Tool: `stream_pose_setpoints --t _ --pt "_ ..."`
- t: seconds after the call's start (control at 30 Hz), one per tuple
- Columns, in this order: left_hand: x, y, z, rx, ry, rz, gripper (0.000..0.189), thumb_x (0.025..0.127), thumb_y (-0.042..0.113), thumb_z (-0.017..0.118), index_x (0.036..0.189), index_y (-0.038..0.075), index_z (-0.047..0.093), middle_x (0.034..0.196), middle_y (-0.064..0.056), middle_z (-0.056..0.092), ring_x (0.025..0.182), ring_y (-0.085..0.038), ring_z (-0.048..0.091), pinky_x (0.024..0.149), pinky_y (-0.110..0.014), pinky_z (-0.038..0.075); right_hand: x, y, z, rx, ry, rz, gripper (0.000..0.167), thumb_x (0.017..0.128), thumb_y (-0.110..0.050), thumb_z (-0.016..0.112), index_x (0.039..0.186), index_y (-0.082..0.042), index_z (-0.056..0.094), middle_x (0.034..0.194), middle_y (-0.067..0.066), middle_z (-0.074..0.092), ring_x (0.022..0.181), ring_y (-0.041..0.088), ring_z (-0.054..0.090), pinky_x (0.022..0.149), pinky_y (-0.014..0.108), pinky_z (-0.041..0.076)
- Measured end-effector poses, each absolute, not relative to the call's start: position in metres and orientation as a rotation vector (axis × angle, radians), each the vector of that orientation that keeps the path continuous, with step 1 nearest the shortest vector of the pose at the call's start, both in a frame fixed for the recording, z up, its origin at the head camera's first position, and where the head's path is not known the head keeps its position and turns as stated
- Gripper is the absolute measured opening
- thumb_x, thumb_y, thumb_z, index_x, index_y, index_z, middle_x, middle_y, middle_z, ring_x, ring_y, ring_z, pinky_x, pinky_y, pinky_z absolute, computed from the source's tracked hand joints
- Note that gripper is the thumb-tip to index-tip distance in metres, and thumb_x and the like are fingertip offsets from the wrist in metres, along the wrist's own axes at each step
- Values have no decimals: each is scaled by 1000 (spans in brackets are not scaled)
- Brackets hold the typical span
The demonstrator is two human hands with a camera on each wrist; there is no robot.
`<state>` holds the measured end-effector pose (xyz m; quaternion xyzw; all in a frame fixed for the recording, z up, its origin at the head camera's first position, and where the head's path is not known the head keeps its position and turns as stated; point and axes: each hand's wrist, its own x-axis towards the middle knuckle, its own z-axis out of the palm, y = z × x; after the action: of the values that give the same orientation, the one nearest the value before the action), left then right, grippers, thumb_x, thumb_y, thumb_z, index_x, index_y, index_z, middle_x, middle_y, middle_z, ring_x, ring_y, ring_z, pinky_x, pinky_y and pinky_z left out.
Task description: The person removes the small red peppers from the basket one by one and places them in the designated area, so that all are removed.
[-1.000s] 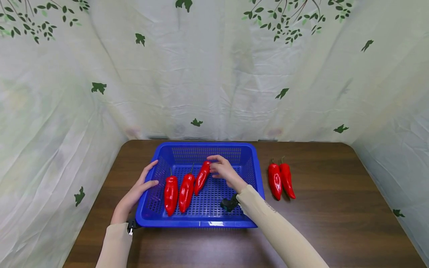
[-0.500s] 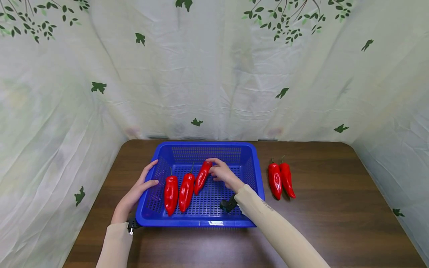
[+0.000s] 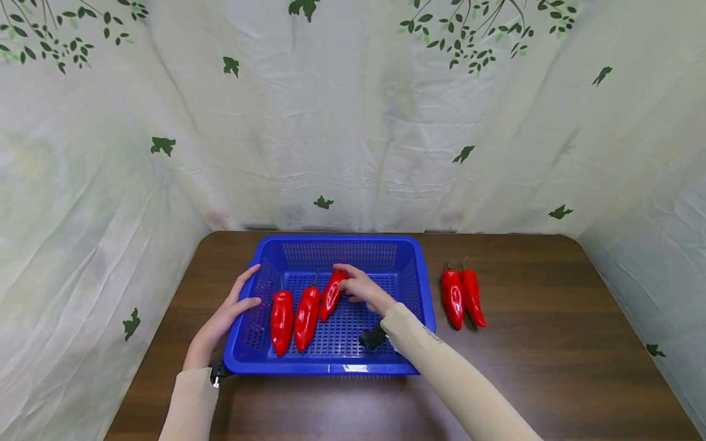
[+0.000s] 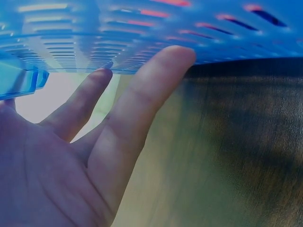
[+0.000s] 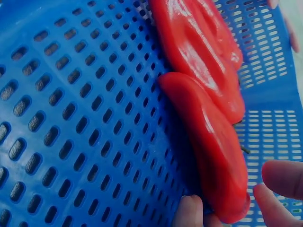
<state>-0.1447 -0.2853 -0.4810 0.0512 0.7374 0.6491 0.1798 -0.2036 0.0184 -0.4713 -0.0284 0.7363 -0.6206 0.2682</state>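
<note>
My right hand [image 3: 366,290] reaches into a blue plastic basket [image 3: 342,369], its fingers either side of the stem end of a red pepper [image 3: 331,297]. In the right wrist view, this long glossy pepper [image 5: 215,146] lies slanted on the perforated floor, and two fingertips [image 5: 279,177] show a small gap from it. Two more red peppers, a middle one [image 3: 307,317] and a left one [image 3: 281,321], lie beside it. My left hand [image 3: 223,315] rests against the basket's left side, fingers extended; in the left wrist view its fingertips [image 4: 177,56] meet the slotted wall [image 4: 142,28].
Two red peppers, one [image 3: 452,299] against the other [image 3: 472,297], lie on the brown wooden table [image 3: 551,343] to the right of the basket. A pale leaf-patterned curtain [image 3: 353,122] encloses the table at the back and sides.
My right hand has shifted slightly left, so its fingers now overlap the upper end of the rightmost pepper in the basket. The left hand, basket and peppers have stayed in place.
</note>
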Motion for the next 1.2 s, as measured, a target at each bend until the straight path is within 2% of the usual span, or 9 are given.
stream_pose_setpoints --t 0.27,0.5,0.87,1.1,1.2 --pt "-143 -285 -482 126 2094 1821 67 98 25 46 152 38 8 155 -18 0 133 -55 19 87 -60 46 -206 15 -475 -137 2145 -1588 55 84 1 53 138 -7 51 126 15 55 92 23 54 79 44 50" --pt "-143 -285 -481 119 2104 1812 68 97 26 47 152 37 9 154 -18 1 132 -55 20 87 -60 46 -204 13 -474 -255 2335 -1445 45 83 1 56 128 -6 60 120 12 61 95 21 54 78 30 45" --pt "-143 -285 -482 124 2107 1815 68 97 26 47 152 37 8 154 -19 0 132 -56 19 87 -61 46 -203 12 -476 -324 2364 -1396 42 82 1 56 123 -6 65 125 11 60 100 20 56 81 28 44" --pt "-143 -285 -481 133 2104 1827 67 97 25 46 152 37 9 154 -19 1 132 -56 20 86 -60 46 -202 10 -473 -445 2366 -1277 46 81 1 57 126 -5 63 127 11 58 88 19 48 70 24 36" --pt "-143 -285 -481 135 2101 1827 67 97 25 46 152 37 9 154 -19 1 132 -55 19 86 -60 46 -203 11 -474 -370 2336 -1339 43 82 0 57 124 -7 64 127 10 58 90 18 50 72 24 39"
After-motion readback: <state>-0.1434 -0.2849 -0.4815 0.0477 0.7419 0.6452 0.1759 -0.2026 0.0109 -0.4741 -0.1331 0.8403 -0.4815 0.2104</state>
